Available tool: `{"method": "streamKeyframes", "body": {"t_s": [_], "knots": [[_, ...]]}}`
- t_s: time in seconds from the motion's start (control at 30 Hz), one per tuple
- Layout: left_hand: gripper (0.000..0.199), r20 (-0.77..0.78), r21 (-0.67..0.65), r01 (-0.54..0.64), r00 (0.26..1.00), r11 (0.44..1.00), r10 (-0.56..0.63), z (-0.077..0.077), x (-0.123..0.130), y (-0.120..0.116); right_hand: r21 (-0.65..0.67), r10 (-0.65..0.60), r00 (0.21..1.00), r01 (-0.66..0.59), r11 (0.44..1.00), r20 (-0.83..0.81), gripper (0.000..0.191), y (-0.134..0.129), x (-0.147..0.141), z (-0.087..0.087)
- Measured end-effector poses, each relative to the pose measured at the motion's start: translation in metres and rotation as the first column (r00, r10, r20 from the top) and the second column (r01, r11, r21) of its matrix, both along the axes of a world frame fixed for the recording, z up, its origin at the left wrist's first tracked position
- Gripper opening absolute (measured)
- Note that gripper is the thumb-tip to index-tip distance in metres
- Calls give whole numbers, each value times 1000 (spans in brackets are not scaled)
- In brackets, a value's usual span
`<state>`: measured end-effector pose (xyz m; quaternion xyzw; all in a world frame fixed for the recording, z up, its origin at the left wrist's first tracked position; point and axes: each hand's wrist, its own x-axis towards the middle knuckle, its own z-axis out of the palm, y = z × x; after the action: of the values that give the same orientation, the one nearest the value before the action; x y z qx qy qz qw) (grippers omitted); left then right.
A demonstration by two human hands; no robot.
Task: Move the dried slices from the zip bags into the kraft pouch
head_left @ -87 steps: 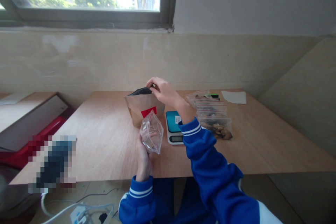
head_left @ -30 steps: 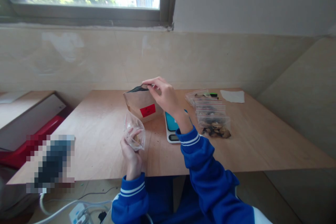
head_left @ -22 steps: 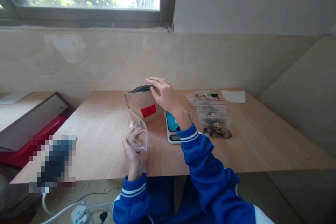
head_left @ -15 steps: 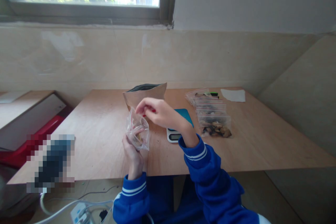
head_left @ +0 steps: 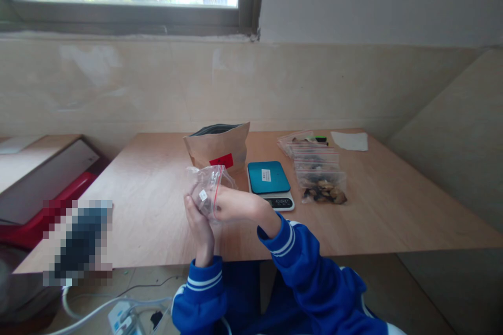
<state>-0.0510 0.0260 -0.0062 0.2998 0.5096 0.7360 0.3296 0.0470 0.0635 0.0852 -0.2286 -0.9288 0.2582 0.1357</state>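
A clear zip bag (head_left: 204, 188) with a red strip and a small white label is between my hands, in front of the brown paper pouch (head_left: 218, 146). My left hand (head_left: 200, 227) is closed on the bag from the left and below. From the right, my right hand (head_left: 231, 204) reaches into the bag's mouth; its fingers are hidden by the plastic. Beside my right wrist lies the scale (head_left: 269, 178) with a blue plate.
Several zip bags of dried brown pieces (head_left: 324, 191) overlap on the right of the table (head_left: 377, 209). White paper (head_left: 349, 141) lies behind them. A blurred dark object (head_left: 80, 241) is at the left edge, with cables and a power strip (head_left: 123, 319) below.
My right hand has moved down from the bag's top edge into its mouth. The bag has turned, its red strip now facing right. The scale's plate is uncovered from view.
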Motion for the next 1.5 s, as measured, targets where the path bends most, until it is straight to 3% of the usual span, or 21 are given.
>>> {"method": "streamKeyframes", "body": {"t_s": [0.13,0.43,0.57,0.77,0.9,1.03,1.17,1.33,1.43,1.5], "knots": [[48,6,-32,6,1000,999,-5,-1,-2,1,-33,-29,999,28,999,-32,25,-2,0,-4],[50,2,-11,62,998,998,-62,4,-3,1,-111,-87,995,81,991,-49,22,-2,0,-6],[54,11,-37,60,998,998,-59,1,-8,2,-160,-98,994,90,983,-39,16,-1,7,2],[54,82,-76,57,995,996,-51,5,-17,2,-230,-175,969,132,964,-175,11,-2,23,24],[51,139,-191,58,990,980,-31,14,-32,-4,-175,-242,942,205,963,-231,9,1,36,53],[49,119,-234,49,993,971,-22,20,-53,-10,-60,-288,875,289,956,-390,6,11,41,85],[46,129,-232,6,991,973,25,22,-61,-11,96,-328,792,434,896,-515,7,29,37,107],[46,144,-227,42,990,973,-9,23,-56,-10,264,-437,813,551,792,-384,15,50,36,103],[47,138,-223,56,990,973,-26,25,-51,-10,287,-467,820,559,778,-331,26,53,39,94],[48,142,-218,69,989,974,-38,27,-47,-11,266,-457,804,569,778,-381,28,47,40,90]]}}
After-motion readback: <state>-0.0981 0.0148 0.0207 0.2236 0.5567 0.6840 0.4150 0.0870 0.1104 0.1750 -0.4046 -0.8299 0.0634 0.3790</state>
